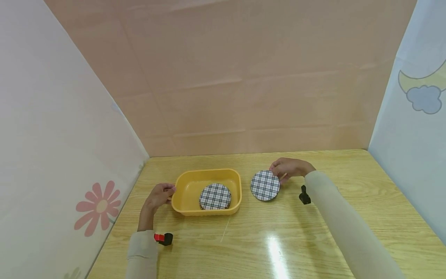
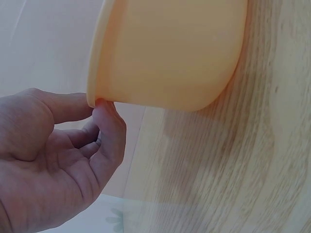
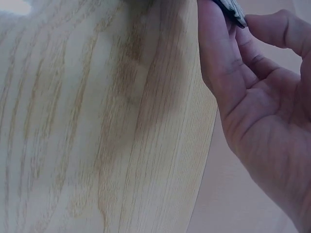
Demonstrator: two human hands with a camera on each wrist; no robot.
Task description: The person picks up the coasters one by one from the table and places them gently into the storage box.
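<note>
1. The right hand (image 1: 288, 168) pinches the far edge of a round black-and-white checked coaster (image 1: 265, 185), thumb and fingers closed on its rim; the disc is tilted up off the light wooden tabletop (image 1: 313, 240), just right of the tub.
2. In the right wrist view, that coaster's dark edge (image 3: 232, 9) shows only as a sliver between the fingertips (image 3: 214, 43), with the wood grain beneath.
3. The left hand (image 1: 158, 196) grips the left rim of a yellow rounded-rectangular plastic tub (image 1: 184, 182); the left wrist view shows the thumb (image 2: 73, 107) above the lip and the curled forefinger below it, clamping the edge.
4. Inside the tub lies a second round checked coaster (image 1: 215, 196), leaning against the right part of the floor.
5. Both forearms wear pale long sleeves, each with a small clip-on device: a red-and-black one (image 1: 163, 238) at the left wrist, a black one (image 1: 304, 195) at the right.
6. A peach backdrop (image 1: 237, 77) stands behind the tabletop, a white panel with a pink flower (image 1: 99, 207) on the left, a pale blue panel with a cloud (image 1: 424, 99) on the right.
</note>
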